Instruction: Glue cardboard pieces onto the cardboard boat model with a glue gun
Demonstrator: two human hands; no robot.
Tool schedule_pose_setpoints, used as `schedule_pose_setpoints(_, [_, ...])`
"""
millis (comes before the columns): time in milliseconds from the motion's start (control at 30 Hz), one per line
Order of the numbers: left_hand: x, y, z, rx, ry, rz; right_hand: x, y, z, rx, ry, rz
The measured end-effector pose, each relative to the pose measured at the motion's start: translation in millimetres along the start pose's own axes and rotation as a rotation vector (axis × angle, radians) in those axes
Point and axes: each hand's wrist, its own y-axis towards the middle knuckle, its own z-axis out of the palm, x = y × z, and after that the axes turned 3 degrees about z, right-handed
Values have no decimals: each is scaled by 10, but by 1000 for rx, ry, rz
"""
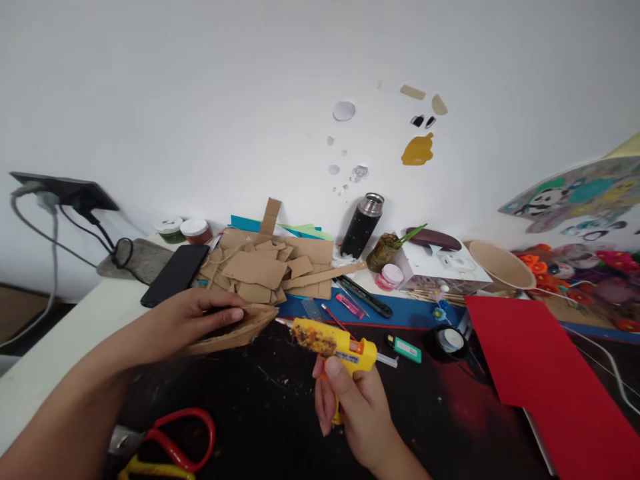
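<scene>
My right hand [355,400] is wrapped round the handle of a yellow hot glue gun [345,340]. Brown, scorched-looking residue covers its front, and a clear glue stick [387,360] sticks out of the back. The nozzle points left, towards a folded-looking piece of cardboard [250,328]. My left hand [210,312] grips that cardboard from the left, its fingers closed over the top edge. A gap separates the nozzle tip from my left fingers. Below my left forearm lie scissors with red and yellow handles [207,433], partly cut off by the frame.
Cardboard scraps [260,267] are heaped behind my left hand, beside a black phone [175,275]. Further right stand a black flask [363,227], a box cutter [365,297], a green lighter [406,349] and a black cup [447,343]. Red sheets [545,373] cover the right side.
</scene>
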Motion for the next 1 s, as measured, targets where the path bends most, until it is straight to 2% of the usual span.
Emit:
schedule_pose_setpoints(67, [-11,-25,-19,12,16,-10,11,1,3,-3,-5,-1])
schedule_pose_setpoints(233, [-38,-52,-28,-80,142,-18,15,5,8,-31,-8,-20])
schedule_pose_setpoints(600, [17,-115,12,-206,373,124,62,49,-52,-60,-38,-14])
schedule_pose_setpoints(800, [12,-119,14,-254,417,128,83,34,-48,-36,-34,-11])
schedule_pose_setpoints(1000, [3,-121,11,-256,420,152,65,28,-55,-40,-7,-12])
